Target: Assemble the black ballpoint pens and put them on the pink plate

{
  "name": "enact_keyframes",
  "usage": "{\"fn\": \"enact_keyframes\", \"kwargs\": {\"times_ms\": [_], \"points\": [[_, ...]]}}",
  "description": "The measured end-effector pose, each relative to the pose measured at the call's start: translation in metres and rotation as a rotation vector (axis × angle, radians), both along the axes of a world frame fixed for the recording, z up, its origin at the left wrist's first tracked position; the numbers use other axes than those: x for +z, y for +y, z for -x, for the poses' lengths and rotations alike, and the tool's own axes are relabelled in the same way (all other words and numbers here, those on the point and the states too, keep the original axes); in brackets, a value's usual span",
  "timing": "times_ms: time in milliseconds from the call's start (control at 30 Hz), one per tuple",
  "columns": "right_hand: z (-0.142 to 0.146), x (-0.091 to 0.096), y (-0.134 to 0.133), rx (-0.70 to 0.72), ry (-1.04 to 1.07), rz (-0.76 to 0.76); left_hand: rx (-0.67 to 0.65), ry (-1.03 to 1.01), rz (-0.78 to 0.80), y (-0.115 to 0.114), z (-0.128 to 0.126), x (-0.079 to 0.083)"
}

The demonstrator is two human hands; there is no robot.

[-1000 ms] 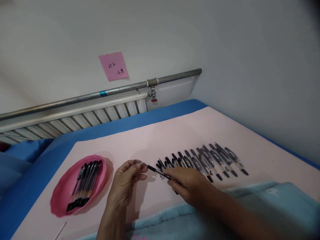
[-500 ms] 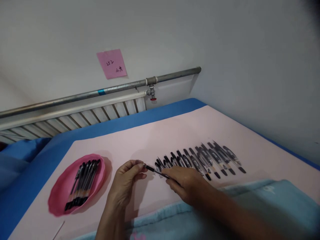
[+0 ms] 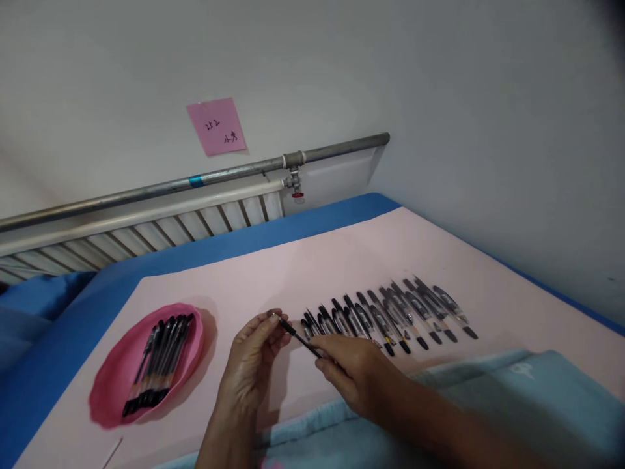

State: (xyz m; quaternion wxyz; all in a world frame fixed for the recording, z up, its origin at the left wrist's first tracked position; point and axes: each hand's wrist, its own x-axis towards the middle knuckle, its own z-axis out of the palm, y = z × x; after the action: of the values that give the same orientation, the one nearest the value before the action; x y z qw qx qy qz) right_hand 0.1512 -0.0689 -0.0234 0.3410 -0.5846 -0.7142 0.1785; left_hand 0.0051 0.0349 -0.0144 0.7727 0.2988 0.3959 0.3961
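A slim dark pen (image 3: 299,335), with a thicker black section at its front end, spans the gap between my two hands above the pink surface. My left hand (image 3: 256,345) pinches at the front end, where a small shiny bit shows between thumb and fingertips. Gripping the rear end is my right hand (image 3: 354,371), its fingers curled around and hiding that end. Behind my right hand lies a long slanting row of pen parts (image 3: 405,303), dark caps and clear barrels among them. To the left, several black pens (image 3: 159,365) lie side by side in a pink scalloped dish (image 3: 100,384).
A light blue cloth (image 3: 532,391) covers the near right edge of the pink sheet (image 3: 254,280). A thin white stick (image 3: 112,453) lies below the dish. At the back are a radiator (image 3: 195,225), a metal pipe (image 3: 244,171) and a wall with a pink note (image 3: 217,127).
The pen now tilts a little more steeply, with its rear end lower. My right hand has shifted slightly down and left; the left still pinches the front end.
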Motion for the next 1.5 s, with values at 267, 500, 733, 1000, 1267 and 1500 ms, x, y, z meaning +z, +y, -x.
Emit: {"fn": "enact_keyframes", "kwargs": {"times_ms": [267, 500, 733, 1000, 1267, 1500], "points": [[-0.0005, -0.0005, 0.0014, -0.020, 0.067, -0.010, -0.018, 0.009, -0.007, -0.0024, -0.0025, -0.0011], [0.0002, -0.0015, 0.0019, -0.143, 0.040, 0.068, 0.092, -0.035, 0.007, -0.0021, -0.0041, -0.0008], [-0.0014, 0.0017, 0.0019, -0.165, 0.015, 0.087, 0.097, -0.040, 0.011, -0.0015, -0.0040, -0.0011], [-0.0007, 0.0013, 0.0027, -0.172, 0.047, 0.011, 0.120, -0.023, -0.018, -0.0026, -0.0043, 0.0005], [-0.0008, -0.0001, 0.0025, -0.157, 0.016, 0.018, 0.117, 0.001, -0.018, -0.0022, -0.0039, -0.0007], [0.0001, 0.0017, 0.0026, -0.167, 0.005, 0.050, 0.102, 0.020, -0.016, -0.0032, -0.0047, 0.0008]]}}
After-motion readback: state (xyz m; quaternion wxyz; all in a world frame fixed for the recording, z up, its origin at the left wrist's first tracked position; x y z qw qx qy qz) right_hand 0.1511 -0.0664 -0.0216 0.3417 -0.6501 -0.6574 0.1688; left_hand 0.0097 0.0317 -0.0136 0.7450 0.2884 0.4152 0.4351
